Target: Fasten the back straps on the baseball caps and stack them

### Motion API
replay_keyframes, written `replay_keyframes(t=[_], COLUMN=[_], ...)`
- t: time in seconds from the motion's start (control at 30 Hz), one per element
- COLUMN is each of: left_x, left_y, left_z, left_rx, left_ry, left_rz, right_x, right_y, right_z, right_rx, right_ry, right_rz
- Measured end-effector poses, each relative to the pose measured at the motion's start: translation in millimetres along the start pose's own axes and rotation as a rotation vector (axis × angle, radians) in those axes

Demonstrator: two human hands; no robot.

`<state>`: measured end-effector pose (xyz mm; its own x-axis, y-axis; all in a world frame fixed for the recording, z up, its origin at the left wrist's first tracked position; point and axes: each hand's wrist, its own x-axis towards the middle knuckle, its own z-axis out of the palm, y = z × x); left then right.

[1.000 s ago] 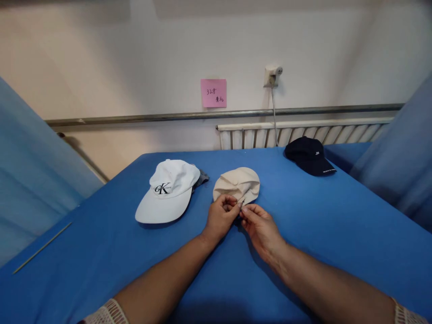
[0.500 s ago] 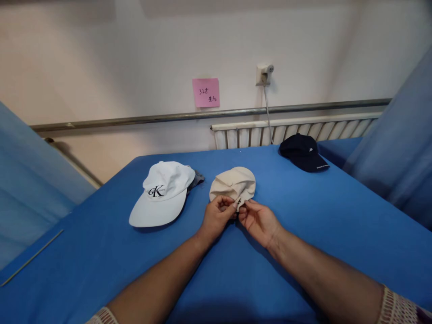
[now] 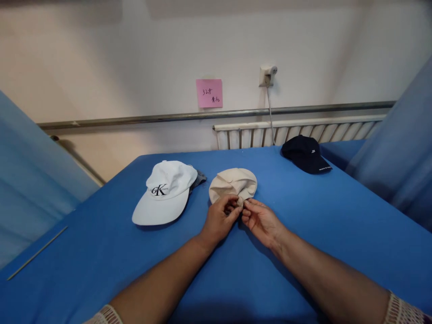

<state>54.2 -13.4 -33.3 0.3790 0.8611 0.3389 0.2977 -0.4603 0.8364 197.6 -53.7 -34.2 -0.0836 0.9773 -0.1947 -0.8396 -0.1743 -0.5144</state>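
Observation:
A beige cap lies crumpled in the middle of the blue table. My left hand and my right hand meet at the cap's near edge. Both pinch a small part of that edge between thumb and fingers; what exactly they grip is too small to make out. A white cap with a black logo lies to the left of my left hand, brim toward me. A dark cap rests at the far right of the table.
A grey piece of fabric pokes out behind the white cap. A thin stick lies near the table's left edge. Blue curtains hang on both sides. Behind the table are a radiator, a rail, a pink note and a wall socket.
Both hands have stayed pinched at the beige cap's near edge, shifting slightly; the cap's crumpled shape changed a little. The view swayed left, then back.

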Motion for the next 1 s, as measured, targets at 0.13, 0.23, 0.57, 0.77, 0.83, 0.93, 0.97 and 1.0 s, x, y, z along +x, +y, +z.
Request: replay_keyframes(t=[0.13, 0.23, 0.57, 0.77, 0.83, 0.93, 0.97, 1.0], left_x=[-1, -2, 2, 2, 2, 1, 0, 0], left_y=[5, 6, 7, 5, 5, 5, 5, 5], left_z=[-4.6, -1.6, 10.8, 11.1, 11.5, 12.5, 13.0, 13.5], left_rx=[0.208, 0.280, 0.192, 0.142, 0.131, 0.112, 0.109, 0.111], left_ry=[-0.016, -0.018, 0.081, 0.069, 0.068, 0.058, 0.054, 0.050], left_rz=[0.190, 0.201, -0.008, 0.020, 0.022, 0.008, 0.004, 0.002], right_x=[0, 1, -9, -2, -1, -1, -2, -2], right_y=[1, 6, 18, 14, 13, 13, 13, 13], right_z=[0, -3, 5, -1, -2, -2, -1, -1], right_rx=[0.001, -0.012, 0.036, 0.090, 0.088, 0.082, 0.073, 0.058], right_ry=[-0.011, 0.092, 0.224, 0.215, 0.212, 0.226, 0.237, 0.251], right_rz=[0.028, 0.008, -0.145, -0.085, -0.050, -0.052, -0.072, -0.096])
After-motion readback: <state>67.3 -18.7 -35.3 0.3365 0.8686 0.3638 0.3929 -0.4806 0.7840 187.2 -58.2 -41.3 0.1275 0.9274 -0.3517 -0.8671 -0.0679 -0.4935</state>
